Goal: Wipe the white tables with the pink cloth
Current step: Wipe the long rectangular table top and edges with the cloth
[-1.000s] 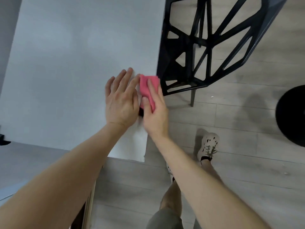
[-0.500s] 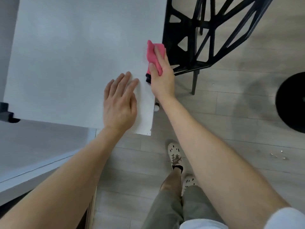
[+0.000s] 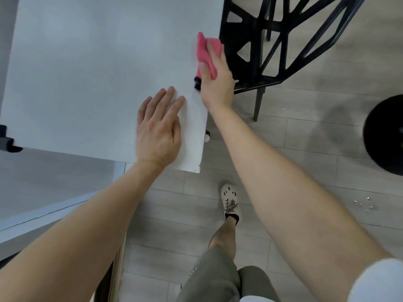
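A white table (image 3: 87, 73) fills the upper left of the view. My right hand (image 3: 216, 81) presses the folded pink cloth (image 3: 204, 51) against the table's right edge, fingers laid over the cloth and thumb along its left side. A small dark bit shows under the cloth by my thumb. My left hand (image 3: 158, 129) lies flat on the tabletop near the front right corner, fingers straight and together, holding nothing.
A black lattice-frame chair (image 3: 272, 40) stands right beside the table's right edge, close to my right hand. A round black base (image 3: 386, 134) sits on the wood floor at far right. A second pale surface (image 3: 43, 182) lies lower left. My legs and shoe (image 3: 230, 201) are below.
My right hand slid the pink cloth forward along the table's right edge, away from my left hand. The left hand stayed flat on the table. I stepped closer.
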Demonstrator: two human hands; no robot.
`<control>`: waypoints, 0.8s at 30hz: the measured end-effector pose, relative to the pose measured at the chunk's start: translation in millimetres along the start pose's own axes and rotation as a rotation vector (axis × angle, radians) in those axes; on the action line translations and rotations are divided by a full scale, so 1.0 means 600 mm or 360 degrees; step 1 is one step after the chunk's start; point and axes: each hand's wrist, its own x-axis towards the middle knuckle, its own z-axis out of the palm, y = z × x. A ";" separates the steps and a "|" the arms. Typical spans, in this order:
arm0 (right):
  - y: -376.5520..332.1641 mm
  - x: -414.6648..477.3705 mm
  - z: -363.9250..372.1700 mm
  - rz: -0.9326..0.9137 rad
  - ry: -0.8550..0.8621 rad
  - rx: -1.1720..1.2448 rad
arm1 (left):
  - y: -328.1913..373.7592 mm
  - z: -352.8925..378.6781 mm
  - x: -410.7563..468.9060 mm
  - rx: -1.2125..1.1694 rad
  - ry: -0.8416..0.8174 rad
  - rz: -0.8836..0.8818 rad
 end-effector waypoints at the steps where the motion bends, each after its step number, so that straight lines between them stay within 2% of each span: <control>1: -0.003 -0.019 0.002 -0.0003 0.0012 0.0015 | -0.001 0.001 0.000 0.0000 0.0009 0.0002; 3: 0.002 -0.119 -0.001 -0.0023 0.0026 0.0098 | 0.000 0.001 -0.004 -0.0004 0.0007 0.0004; 6: 0.017 -0.321 -0.021 0.0148 -0.0097 0.0163 | 0.002 0.003 -0.004 0.0016 0.0001 0.0000; 8: 0.018 -0.371 -0.038 0.0135 -0.0173 0.0143 | 0.003 0.004 -0.004 0.0017 0.0012 -0.0009; 11: 0.020 -0.253 -0.025 0.0095 -0.0159 0.0214 | 0.003 0.003 -0.005 0.0020 -0.0020 -0.0007; 15: 0.002 0.008 -0.001 0.0101 -0.0031 0.0058 | 0.000 0.007 -0.008 0.0033 -0.0012 0.0013; 17: -0.002 0.072 -0.005 0.0102 -0.0010 0.0055 | 0.000 0.010 -0.007 0.0030 0.0014 0.0022; 20: -0.003 0.017 -0.010 0.0083 -0.0014 0.0084 | -0.003 0.012 -0.006 0.0030 0.0045 0.0038; 22: 0.015 -0.103 -0.017 0.0087 -0.0079 0.0145 | 0.001 0.012 -0.009 -0.0002 0.0056 0.0019; 24: 0.026 -0.237 -0.053 0.0191 -0.0305 0.0105 | 0.001 0.012 -0.007 -0.0020 0.0050 0.0017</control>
